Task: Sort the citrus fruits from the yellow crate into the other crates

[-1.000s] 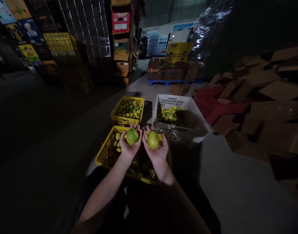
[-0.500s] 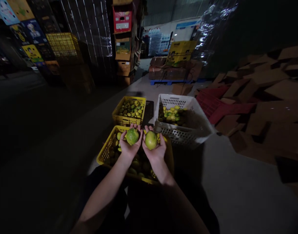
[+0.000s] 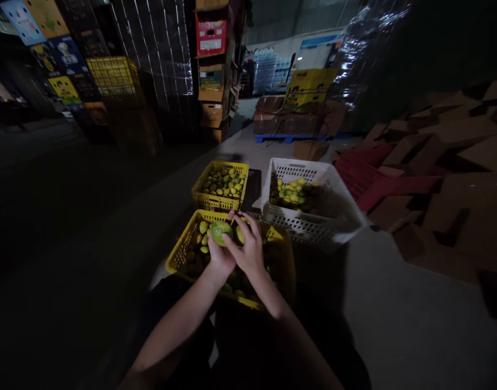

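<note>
A large green lemon (image 3: 220, 232) rests in my left hand (image 3: 221, 259), the fingers cupped under it. My right hand (image 3: 251, 248) has come over beside it, its thumb against the green lemon. A second, yellower lemon (image 3: 240, 234) shows partly within my right hand, behind the thumb and below the bent fingers. Both hands are above a yellow crate (image 3: 175, 253) with lemons (image 3: 203, 227) in it, much of it hidden by my arms and shadow.
Beyond is another yellow crate (image 3: 219, 203) full of lemons. To its right stands a white crate (image 3: 333, 200), partly filled with yellow and green lemons. Flattened cardboard (image 3: 468, 216) and a red crate (image 3: 366, 179) lie at the right. Stacked boxes (image 3: 211, 81) stand behind.
My right hand has turned over from palm up and moved left against the green lemon, carrying the yellower lemon. My left hand stays nearly in place. The view has shifted slightly.
</note>
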A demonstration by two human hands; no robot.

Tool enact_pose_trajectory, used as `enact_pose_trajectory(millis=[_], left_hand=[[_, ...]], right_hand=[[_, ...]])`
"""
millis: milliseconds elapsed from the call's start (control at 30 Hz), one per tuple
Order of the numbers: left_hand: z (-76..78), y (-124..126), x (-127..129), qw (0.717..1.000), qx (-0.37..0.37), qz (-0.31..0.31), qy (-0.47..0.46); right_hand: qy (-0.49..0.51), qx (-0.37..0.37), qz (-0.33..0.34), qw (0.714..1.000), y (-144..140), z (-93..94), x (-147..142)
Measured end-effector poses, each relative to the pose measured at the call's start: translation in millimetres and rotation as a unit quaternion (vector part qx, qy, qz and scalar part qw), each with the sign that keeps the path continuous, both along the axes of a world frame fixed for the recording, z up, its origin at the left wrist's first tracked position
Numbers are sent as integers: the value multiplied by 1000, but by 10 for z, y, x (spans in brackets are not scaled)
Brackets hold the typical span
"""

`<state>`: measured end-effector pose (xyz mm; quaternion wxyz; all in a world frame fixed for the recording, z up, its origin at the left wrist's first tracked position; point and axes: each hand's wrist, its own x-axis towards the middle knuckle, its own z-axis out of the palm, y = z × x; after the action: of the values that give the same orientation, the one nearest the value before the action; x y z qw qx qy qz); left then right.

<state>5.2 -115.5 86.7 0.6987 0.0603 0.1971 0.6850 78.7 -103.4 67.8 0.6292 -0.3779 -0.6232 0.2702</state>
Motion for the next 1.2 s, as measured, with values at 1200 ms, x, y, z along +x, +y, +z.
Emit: enact_pose_trajectory(millis=[1200], left_hand=[[33,181,-221,984,-58,51,-163]], right_hand=[[555,-253,178,773,101,131,189]])
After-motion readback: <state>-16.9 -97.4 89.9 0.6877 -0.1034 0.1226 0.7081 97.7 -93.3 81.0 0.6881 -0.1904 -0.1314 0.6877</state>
